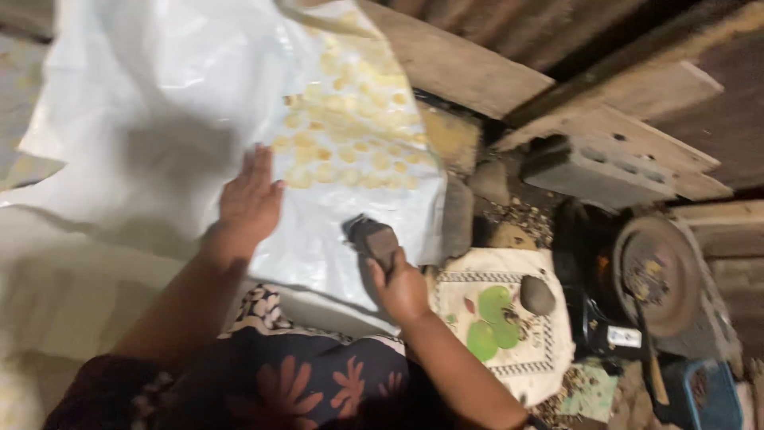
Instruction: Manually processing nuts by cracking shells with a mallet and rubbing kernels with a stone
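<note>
The left hand [251,195] lies flat, fingers spread and holding nothing, on a large white plastic sheet [159,103] spread before the person. Beyond its fingertips, a cluster of small pale yellow flat pieces [350,127] lies in rows on the sheet, close to the hand but not touching it. The right hand [400,288] has its grip closed around a dark stone [372,237], which rests on the sheet near its lower right edge, below the yellow pieces. To the right of that hand, a cloth [509,318] with a green leaf pattern lies on the ground with a round grey stone [537,295] on it. Farther right sits a dark pan [656,275], with a grey concrete block [601,171] and wooden planks [469,68] above it.
</note>
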